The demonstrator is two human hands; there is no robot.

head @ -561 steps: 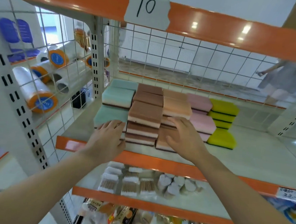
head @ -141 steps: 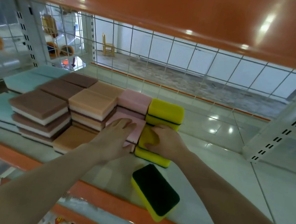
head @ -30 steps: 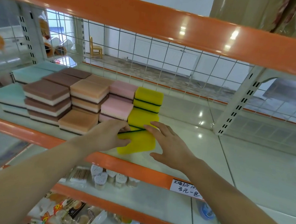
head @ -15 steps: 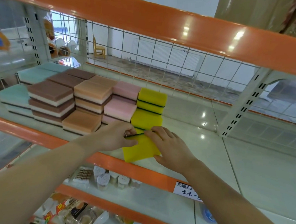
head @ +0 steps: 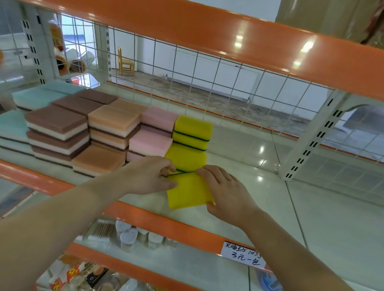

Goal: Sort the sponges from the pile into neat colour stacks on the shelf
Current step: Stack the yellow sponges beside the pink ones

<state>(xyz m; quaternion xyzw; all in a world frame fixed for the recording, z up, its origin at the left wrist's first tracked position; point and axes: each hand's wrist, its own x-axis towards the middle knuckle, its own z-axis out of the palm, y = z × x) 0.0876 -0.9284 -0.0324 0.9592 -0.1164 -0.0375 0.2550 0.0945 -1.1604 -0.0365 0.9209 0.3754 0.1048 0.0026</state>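
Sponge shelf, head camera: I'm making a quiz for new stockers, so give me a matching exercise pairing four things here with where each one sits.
Column 1:
1. teal sponges
2. front yellow sponge
3. handwritten price label
4. pink sponges

Column 2:
A. on the orange front rail of the shelf
B. between the left hand and the right hand
C. far left end of the row
D. between the orange stack and the yellow stack

Pairs: 1-C, 2-B, 3-A, 4-D
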